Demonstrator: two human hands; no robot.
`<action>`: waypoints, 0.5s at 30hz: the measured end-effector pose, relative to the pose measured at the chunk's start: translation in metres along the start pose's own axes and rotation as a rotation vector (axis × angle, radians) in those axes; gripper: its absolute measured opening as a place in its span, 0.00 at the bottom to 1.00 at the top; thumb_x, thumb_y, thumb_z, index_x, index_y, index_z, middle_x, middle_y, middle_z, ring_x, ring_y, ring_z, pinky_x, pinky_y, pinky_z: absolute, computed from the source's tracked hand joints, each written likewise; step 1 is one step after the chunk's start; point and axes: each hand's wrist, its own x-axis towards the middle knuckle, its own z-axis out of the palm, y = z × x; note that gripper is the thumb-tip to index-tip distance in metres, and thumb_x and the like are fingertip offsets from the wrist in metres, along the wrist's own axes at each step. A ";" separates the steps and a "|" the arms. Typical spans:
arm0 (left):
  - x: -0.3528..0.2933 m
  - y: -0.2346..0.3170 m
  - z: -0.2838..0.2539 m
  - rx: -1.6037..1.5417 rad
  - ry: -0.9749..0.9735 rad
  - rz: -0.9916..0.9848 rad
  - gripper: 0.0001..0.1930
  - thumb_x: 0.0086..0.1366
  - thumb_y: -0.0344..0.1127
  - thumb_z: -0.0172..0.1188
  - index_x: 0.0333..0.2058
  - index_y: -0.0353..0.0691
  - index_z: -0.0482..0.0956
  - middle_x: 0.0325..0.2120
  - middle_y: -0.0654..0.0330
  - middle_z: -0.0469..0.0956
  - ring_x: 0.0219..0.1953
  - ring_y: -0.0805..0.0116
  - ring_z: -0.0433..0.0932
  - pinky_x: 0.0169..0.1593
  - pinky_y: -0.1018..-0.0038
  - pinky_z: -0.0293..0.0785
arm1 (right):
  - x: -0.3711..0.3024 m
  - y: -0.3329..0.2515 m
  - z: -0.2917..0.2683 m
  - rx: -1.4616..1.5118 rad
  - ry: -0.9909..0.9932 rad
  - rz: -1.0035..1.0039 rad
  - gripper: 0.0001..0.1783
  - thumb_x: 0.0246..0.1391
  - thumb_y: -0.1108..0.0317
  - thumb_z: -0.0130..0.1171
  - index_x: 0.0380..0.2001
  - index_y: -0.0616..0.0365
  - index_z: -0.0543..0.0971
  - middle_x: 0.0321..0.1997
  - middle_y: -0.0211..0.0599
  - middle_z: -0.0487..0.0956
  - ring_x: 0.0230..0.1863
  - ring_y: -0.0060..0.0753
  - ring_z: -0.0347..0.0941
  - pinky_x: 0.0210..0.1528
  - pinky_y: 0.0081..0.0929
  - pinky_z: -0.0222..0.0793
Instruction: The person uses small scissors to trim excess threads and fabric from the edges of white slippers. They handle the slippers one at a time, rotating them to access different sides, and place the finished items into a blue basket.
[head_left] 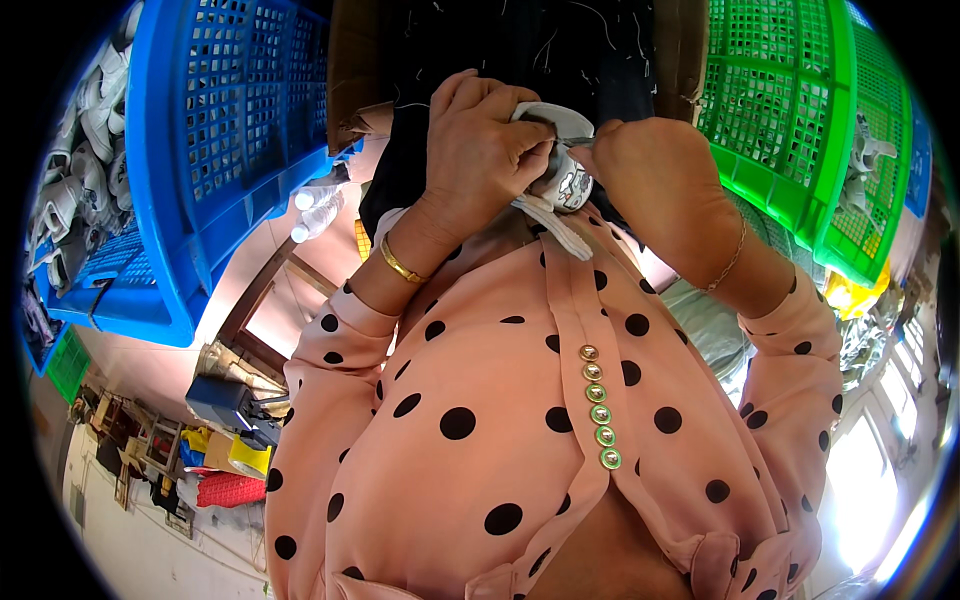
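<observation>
My left hand [480, 150] is closed on a small white shoe upper [571, 190] with a cartoon print, held above my lap. A white strap [556, 228] of the upper hangs down toward my chest. On the upper's other side my right hand [655, 172] is closed, its thumb and fingertips pinched at the edge. Something thin and dark shows at those fingertips, too small to name. Part of the upper is hidden behind my left fingers. Dark cloth [520, 55] with loose thread ends on it covers my lap.
A blue plastic crate [165, 200] on the left stands beside a pile of white and grey shoe uppers [85, 170]. Green crates [775, 95] stand on the right, with grey-white pieces [868, 155] among them. Clear bottles [318, 212] lie near the blue crate.
</observation>
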 end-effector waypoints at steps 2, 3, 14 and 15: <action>0.000 0.000 0.000 0.005 0.002 0.001 0.03 0.48 0.36 0.66 0.24 0.50 0.86 0.36 0.67 0.80 0.43 0.67 0.74 0.61 0.60 0.59 | 0.000 0.003 0.007 -0.041 0.085 -0.059 0.17 0.60 0.58 0.55 0.20 0.52 0.80 0.19 0.33 0.76 0.22 0.33 0.78 0.19 0.26 0.67; 0.000 0.000 0.000 0.008 0.002 0.001 0.03 0.48 0.37 0.66 0.24 0.50 0.86 0.36 0.67 0.80 0.43 0.67 0.74 0.61 0.60 0.59 | 0.000 0.002 0.007 -0.054 0.060 -0.047 0.16 0.60 0.58 0.55 0.20 0.51 0.80 0.19 0.32 0.76 0.22 0.33 0.78 0.19 0.26 0.67; -0.002 0.000 0.000 0.012 0.007 0.007 0.03 0.49 0.36 0.65 0.24 0.49 0.86 0.36 0.67 0.80 0.43 0.66 0.74 0.61 0.60 0.60 | -0.002 0.004 0.010 0.033 0.061 -0.018 0.10 0.47 0.57 0.66 0.31 0.48 0.85 0.20 0.31 0.77 0.25 0.35 0.78 0.23 0.30 0.70; -0.002 -0.001 0.000 0.013 0.010 0.010 0.03 0.49 0.36 0.65 0.23 0.49 0.86 0.36 0.67 0.80 0.43 0.66 0.74 0.61 0.60 0.60 | -0.002 0.003 0.007 0.032 0.033 -0.007 0.09 0.48 0.58 0.66 0.31 0.47 0.85 0.20 0.32 0.77 0.25 0.34 0.78 0.23 0.29 0.69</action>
